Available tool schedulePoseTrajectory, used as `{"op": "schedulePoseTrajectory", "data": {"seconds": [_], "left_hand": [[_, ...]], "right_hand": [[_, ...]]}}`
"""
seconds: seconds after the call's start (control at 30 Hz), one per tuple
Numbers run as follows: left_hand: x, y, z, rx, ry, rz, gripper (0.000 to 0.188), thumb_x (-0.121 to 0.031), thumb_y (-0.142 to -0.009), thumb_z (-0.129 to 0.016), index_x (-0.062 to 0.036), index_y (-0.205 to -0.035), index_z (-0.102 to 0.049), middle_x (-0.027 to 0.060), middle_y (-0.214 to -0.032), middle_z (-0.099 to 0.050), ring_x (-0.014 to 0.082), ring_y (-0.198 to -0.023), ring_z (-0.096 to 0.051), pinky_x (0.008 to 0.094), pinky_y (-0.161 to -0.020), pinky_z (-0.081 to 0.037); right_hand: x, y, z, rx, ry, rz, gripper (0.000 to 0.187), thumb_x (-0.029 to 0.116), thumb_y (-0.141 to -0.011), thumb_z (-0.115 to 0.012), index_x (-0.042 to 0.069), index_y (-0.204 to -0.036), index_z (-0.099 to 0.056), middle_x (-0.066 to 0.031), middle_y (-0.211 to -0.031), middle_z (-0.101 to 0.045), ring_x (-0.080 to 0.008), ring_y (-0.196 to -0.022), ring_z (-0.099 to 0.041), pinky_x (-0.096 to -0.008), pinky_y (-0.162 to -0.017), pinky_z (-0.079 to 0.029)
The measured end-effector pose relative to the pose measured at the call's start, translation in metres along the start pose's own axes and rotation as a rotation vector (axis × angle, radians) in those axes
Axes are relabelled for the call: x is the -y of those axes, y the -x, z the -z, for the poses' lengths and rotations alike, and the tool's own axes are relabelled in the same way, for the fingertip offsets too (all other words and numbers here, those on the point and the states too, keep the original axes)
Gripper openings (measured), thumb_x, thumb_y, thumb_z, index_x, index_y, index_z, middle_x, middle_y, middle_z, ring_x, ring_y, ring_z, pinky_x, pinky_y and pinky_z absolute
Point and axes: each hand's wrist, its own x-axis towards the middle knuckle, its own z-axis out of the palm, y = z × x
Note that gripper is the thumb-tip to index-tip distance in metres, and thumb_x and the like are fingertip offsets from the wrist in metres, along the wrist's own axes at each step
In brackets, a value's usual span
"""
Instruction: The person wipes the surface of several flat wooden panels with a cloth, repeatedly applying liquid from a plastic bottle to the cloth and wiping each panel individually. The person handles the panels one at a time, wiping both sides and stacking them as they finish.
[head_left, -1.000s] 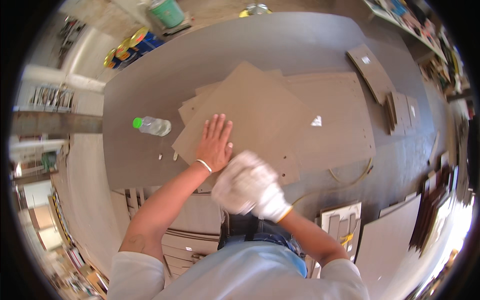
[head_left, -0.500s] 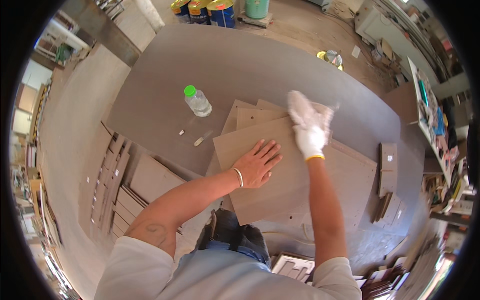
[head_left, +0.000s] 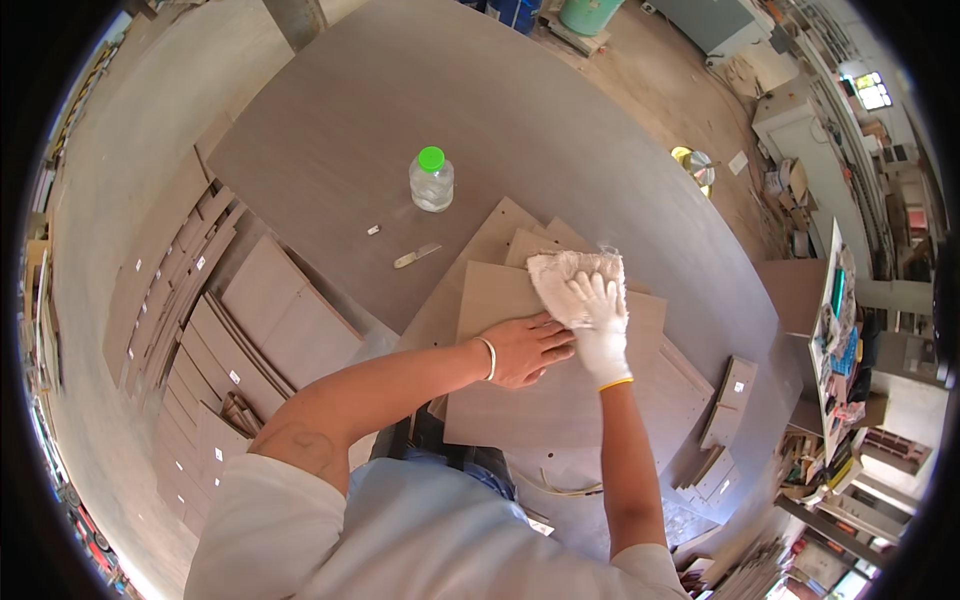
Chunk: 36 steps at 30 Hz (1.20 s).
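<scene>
My bare left hand [head_left: 528, 350], with a pale band at its wrist, lies with its fingers stretched out on a flat brown board [head_left: 500, 405]. Just right of it my right hand [head_left: 600, 318], in a white knitted glove, holds a whitish cloth [head_left: 556, 283] down against the board's far part. Its thumb side is close to my left fingertips. The gloved fingers lie over the cloth, partly spread. Under and around this board several more boards [head_left: 688, 385] are stacked askew, some with small holes.
On the grey table [head_left: 330, 150] stand a clear bottle with a green cap [head_left: 432, 182], a utility knife [head_left: 418, 256] and a small white piece [head_left: 374, 230]. Narrow panels [head_left: 729, 402] lie at the right. More panels [head_left: 215, 330] are stacked at the left. A green bucket [head_left: 590, 14] stands beyond.
My right hand and the cloth have come nearer to my left hand. The top board is turned relative to my body, and the whole view has swung round.
</scene>
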Motion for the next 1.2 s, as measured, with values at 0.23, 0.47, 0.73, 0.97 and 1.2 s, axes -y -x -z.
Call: {"op": "schedulePoseTrajectory", "data": {"seconds": [0.23,0.47,0.73,0.97,1.2], "left_hand": [[-0.098,-0.007,-0.018,-0.081,-0.042,0.502,0.070,-0.044,-0.104,-0.052,-0.0044,-0.161,-0.048,0.0169,-0.174,-0.034,0.0353,-0.164,-0.023,0.0567,-0.134,-0.010],[-0.090,0.000,-0.048,-0.251,-0.013,0.290,0.061,-0.039,-0.105,-0.052,-0.0070,-0.156,-0.054,0.0157,-0.168,-0.042,0.0337,-0.161,-0.030,0.0552,-0.135,-0.010],[-0.083,-0.012,-0.065,-0.109,0.154,0.199,0.069,-0.038,-0.104,-0.052,-0.0081,-0.165,-0.039,0.0195,-0.176,-0.028,0.0344,-0.166,-0.020,0.0533,-0.135,-0.011],[-0.092,0.001,-0.047,-0.426,0.026,0.277,0.055,-0.032,-0.099,-0.062,-0.0113,-0.149,-0.059,0.0135,-0.144,-0.062,0.0319,-0.143,-0.050,0.0486,-0.121,-0.038],[-0.092,0.002,-0.051,-0.301,0.118,0.316,0.060,-0.032,-0.097,-0.062,-0.0113,-0.153,-0.057,0.0141,-0.152,-0.058,0.0311,-0.146,-0.049,0.0498,-0.126,-0.035]], "right_hand": [[-0.041,0.049,0.012,-0.321,-0.195,-0.597,0.049,0.015,-0.108,-0.051,0.004,-0.155,-0.049,-0.0148,-0.157,-0.050,-0.0329,-0.150,-0.041,-0.0411,-0.127,-0.035],[0.005,0.020,-0.016,-0.246,-0.112,-0.100,0.045,0.014,-0.099,-0.060,0.011,-0.144,-0.066,-0.0155,-0.144,-0.061,-0.0395,-0.138,-0.053,-0.0517,-0.123,-0.037],[0.103,-0.063,-0.040,-0.162,-0.462,-0.067,0.034,0.025,-0.096,-0.066,0.006,-0.124,-0.071,-0.0153,-0.120,-0.071,-0.0364,-0.115,-0.065,-0.0481,-0.099,-0.051],[0.109,-0.113,0.021,0.362,-0.161,0.169,0.023,0.026,-0.085,-0.070,0.010,-0.100,-0.076,-0.0109,-0.089,-0.073,-0.0338,-0.101,-0.069,-0.0465,-0.095,-0.054],[0.112,-0.101,0.002,0.167,0.252,0.579,0.023,0.017,-0.089,-0.064,0.016,-0.111,-0.070,-0.0026,-0.119,-0.064,-0.0268,-0.117,-0.058,-0.0413,-0.110,-0.045]]}}
